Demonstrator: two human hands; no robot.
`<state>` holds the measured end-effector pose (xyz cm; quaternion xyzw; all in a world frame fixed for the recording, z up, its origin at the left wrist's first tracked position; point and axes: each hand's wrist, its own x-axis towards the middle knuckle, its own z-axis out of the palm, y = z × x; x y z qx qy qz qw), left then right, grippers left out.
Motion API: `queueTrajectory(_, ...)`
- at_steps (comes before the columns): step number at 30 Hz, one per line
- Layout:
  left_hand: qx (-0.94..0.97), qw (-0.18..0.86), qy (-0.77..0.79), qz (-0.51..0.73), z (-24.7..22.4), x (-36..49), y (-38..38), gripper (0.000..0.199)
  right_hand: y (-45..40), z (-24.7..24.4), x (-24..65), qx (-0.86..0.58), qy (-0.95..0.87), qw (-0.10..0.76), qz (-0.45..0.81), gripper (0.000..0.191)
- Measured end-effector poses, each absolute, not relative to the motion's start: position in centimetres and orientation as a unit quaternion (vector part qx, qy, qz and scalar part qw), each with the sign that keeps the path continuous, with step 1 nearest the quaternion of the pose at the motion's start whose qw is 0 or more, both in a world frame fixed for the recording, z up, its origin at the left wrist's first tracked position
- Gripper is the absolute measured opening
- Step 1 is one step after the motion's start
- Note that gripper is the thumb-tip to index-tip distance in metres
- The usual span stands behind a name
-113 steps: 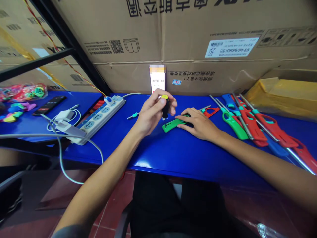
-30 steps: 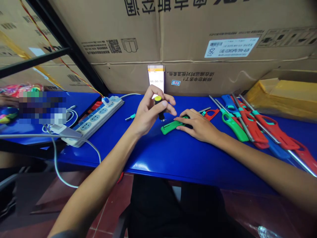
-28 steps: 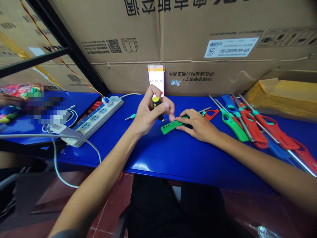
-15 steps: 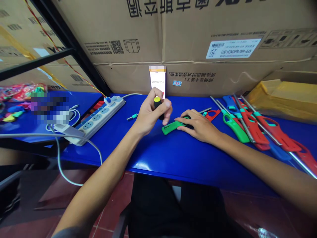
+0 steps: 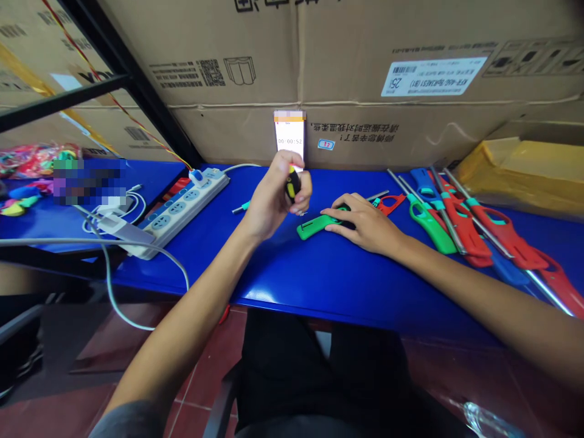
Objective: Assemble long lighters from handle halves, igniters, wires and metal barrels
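Observation:
My left hand [image 5: 271,198] is closed around a black and yellow screwdriver handle [image 5: 292,184], held above the table. Its shaft is mostly hidden by my fingers. To its right, my right hand [image 5: 367,226] grips a green lighter body [image 5: 312,227] lying on the blue table, with thumb and fingers on either side of its trigger end. Something dark shows under those fingers, but I cannot make it out. Just beyond my right hand lies a red lighter part [image 5: 390,204] beside a metal tube [image 5: 378,196].
Several red, green and blue long-nosed lighters [image 5: 469,234] are piled on the right. A phone [image 5: 290,135] showing a timer leans on the large carton [image 5: 347,67]. A power strip [image 5: 182,210] with white cables stands left. The table edge [image 5: 274,305] is close to my lap.
My left hand has turned at the wrist, and the screwdriver handle now tilts differently, showing its yellow side. My right hand keeps its grip on the green lighter. The view has shifted slightly.

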<state>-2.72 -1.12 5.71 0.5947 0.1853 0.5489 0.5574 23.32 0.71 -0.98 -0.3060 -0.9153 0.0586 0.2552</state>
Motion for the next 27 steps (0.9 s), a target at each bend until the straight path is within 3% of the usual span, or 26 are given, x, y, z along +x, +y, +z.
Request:
queueTrajectory(5, 0.591, 0.558, 0.188, 0.552, 6.04, -2.74, -1.13, 0.046, 0.79, -1.02, 23.35, -0.302, -0.915, 0.257, 0.065, 0.043)
queueTrajectory(10, 0.606, 0.531, 0.188, 0.562, 5.43, -2.83, -0.96, 0.056, 0.85, -1.11, 23.41, -0.304, -0.915, 0.258, 0.066, 0.042)
queueTrajectory(21, 0.607, 0.526, 0.186, 0.566, 5.72, -2.54, -0.98, 0.049, 0.67, -0.90, 23.32, -0.307, -0.915, 0.252, 0.065, 0.044)
queueTrajectory(27, 0.604, 0.570, 0.174, 0.530, 6.06, -2.78, -1.26, 0.051, 0.72, -1.01, 23.34, -0.307, -0.916, 0.251, 0.060, 0.043)
